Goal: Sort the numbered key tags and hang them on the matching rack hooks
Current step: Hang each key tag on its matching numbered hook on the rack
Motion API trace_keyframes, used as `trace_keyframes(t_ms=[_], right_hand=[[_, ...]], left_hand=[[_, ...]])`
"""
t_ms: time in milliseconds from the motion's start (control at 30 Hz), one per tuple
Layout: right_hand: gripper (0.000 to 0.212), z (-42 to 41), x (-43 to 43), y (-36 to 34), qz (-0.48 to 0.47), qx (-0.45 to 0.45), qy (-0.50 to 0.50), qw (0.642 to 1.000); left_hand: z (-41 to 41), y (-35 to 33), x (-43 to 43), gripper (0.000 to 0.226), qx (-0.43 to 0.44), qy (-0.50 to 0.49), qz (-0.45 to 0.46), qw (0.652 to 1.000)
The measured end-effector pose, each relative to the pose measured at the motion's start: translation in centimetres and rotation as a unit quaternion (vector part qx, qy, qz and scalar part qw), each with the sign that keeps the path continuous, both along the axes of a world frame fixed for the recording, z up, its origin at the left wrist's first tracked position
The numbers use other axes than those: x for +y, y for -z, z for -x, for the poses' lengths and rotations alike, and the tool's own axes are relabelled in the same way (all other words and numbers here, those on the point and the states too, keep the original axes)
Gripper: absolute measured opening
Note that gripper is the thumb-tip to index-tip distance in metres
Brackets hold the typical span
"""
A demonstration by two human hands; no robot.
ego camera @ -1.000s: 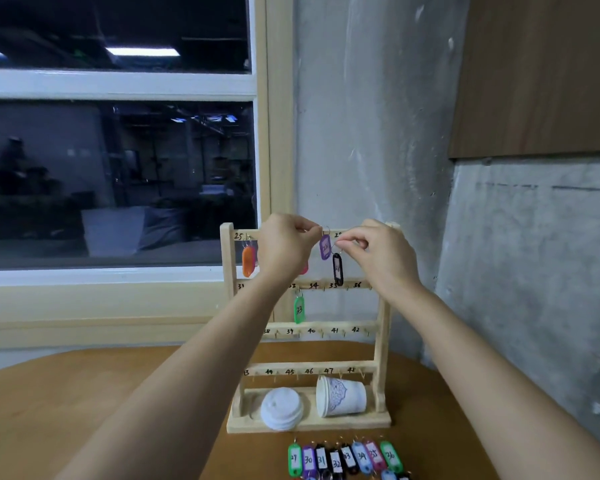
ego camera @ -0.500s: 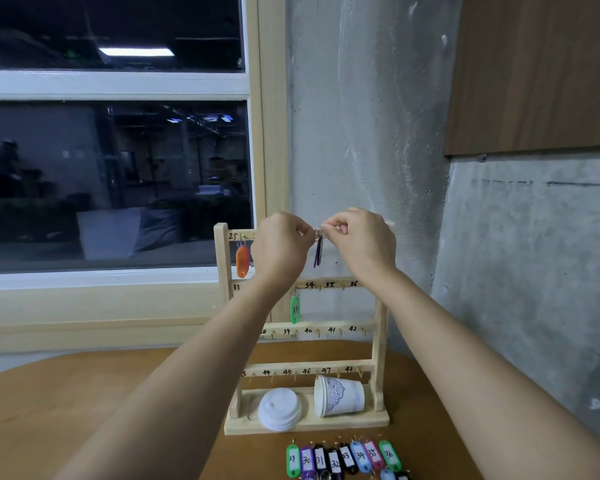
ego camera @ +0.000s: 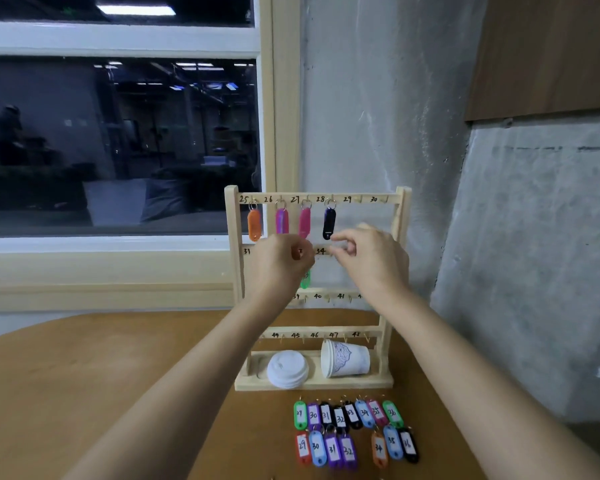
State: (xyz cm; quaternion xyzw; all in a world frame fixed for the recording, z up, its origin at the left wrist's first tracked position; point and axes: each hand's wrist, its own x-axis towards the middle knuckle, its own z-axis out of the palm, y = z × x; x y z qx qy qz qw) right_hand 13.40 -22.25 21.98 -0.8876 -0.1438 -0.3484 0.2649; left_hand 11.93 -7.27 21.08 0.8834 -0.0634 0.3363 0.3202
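Four key tags (ego camera: 329, 223) are hung on the rack (ego camera: 404, 209) top rail at hooks 25–28, two rows of tags (ego camera: 354, 433) are laid on the table (ego camera: 118, 375), while left hand (ego camera: 279, 263) is loosely curled and right hand (ego camera: 369, 258) half-open, nothing gripped.

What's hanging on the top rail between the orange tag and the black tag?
Head view: two tags hang between the orange tag and the black tag: a magenta-purple tag under 26 and a pink tag under 27.
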Motion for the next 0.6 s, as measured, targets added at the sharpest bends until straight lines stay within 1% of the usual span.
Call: trace_keyframes(t_ms=[67, 200, 367, 500, 600], right_hand=[[0.018, 0.8, 0.1, 2.7, 0.01, 0.041, -0.021, 0.999], [0.016, 2.2, 0.7, 8.8, 0.036, 0.142, -0.068, 0.987], [0.016, 3.7, 1.2, 14.9, 0.077, 0.226, -0.082, 0.968], [0.018, 4.2, 1.2, 17.7, 0.087, 0.261, -0.081, 0.958], [0.018, 4.3, 1.2, 18.8, 0.095, 0.276, -0.078, 0.953]], left_hand=[[0.7, 2.8, 0.8, 0.009, 0.028, 0.008, -0.001, 1.0], [1.0, 9.6, 2.3, 0.007, 0.138, 0.01, 0.02, 0.99], [1.2, 17.0, 3.4, 0.01, 0.252, 0.007, -0.019, 0.968], [1.4, 20.1, 2.9, 0.016, 0.303, 0.008, -0.009, 0.953], [1.3, 21.2, 2.4, 0.019, 0.315, 0.008, -0.017, 0.949]])
